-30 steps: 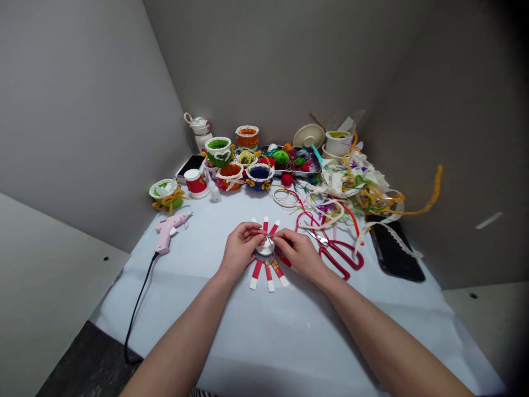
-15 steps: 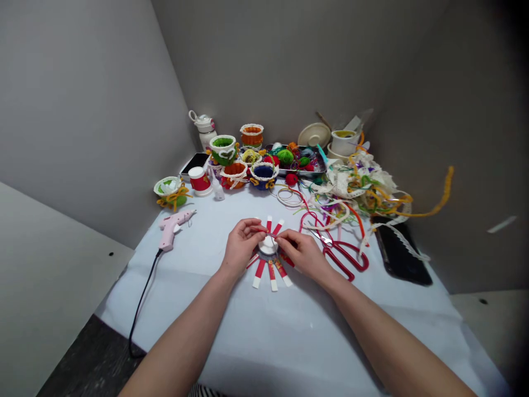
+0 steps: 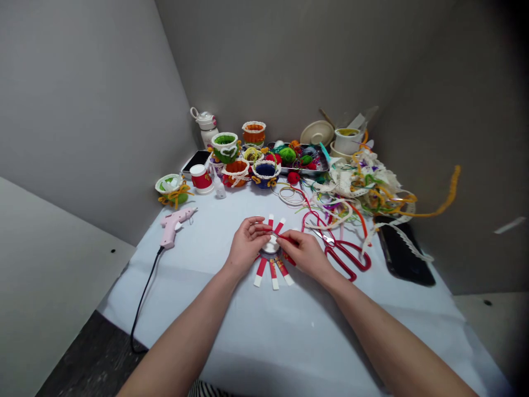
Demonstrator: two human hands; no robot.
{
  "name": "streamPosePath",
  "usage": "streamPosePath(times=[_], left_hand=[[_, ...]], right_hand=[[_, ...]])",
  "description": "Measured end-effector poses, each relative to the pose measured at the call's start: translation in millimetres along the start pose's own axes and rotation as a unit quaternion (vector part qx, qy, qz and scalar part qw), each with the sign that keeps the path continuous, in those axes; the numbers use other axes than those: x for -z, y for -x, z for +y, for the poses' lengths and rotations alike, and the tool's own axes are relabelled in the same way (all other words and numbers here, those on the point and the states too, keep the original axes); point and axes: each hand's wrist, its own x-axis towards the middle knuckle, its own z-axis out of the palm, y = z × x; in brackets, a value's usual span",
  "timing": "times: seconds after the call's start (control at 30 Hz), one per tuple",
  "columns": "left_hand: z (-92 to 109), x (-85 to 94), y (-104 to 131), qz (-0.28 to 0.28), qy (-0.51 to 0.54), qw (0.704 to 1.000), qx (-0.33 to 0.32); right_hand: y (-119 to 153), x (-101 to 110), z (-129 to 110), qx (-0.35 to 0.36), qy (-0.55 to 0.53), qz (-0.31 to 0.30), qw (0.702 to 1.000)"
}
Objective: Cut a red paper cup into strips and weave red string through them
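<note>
A paper cup [image 3: 271, 243], cut into red strips with white ends that fan out flat, lies on the table with its white base up. Greyish yarn [image 3: 270, 256] runs round that base. My left hand [image 3: 249, 241] is at the cup's far left side, thumb and fingers pinched on one of the red strips. Opposite it, my right hand [image 3: 303, 249] is closed, its thumb and forefinger pinching what looks like the thin yarn close to the left fingertips. The fingers partly hide the strips at both sides.
Red-handled scissors [image 3: 345, 253] and a black phone [image 3: 405, 251] lie to the right, beside a heap of lace and yarn [image 3: 363, 187]. A pink glue gun [image 3: 173, 225] is at left. Behind stand woven baskets [image 3: 265, 175], a red cup [image 3: 201, 179] and a yarn tray [image 3: 318, 170].
Both hands stay at the cup, with only small finger shifts. The whole view has moved slightly.
</note>
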Motion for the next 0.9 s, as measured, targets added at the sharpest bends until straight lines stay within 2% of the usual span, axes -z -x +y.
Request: streamPosePath(times=[0.33,0.5,0.77,0.83,0.9], left_hand=[[-1,-1.5,-1,0.023,-0.027,0.999,-0.02],[-1,0.4,-1,0.029,-0.083,0.995,-0.044],[5,4.8,-3,0.036,-0.133,0.99,-0.024],[12,7.9,-1,0.026,-0.193,0.979,-0.057],[20,10.4,2,0.014,-0.277,0.95,-0.143]], right_hand=[[1,0,-6,-0.006,0.013,0.0,1.0],[2,0,-9,0.0,0.024,-0.006,1.0],[3,2,-15,0.005,0.02,-0.015,1.0],[3,3,-16,0.006,0.019,-0.019,1.0],[3,3,-15,0.008,0.021,-0.024,0.999]])
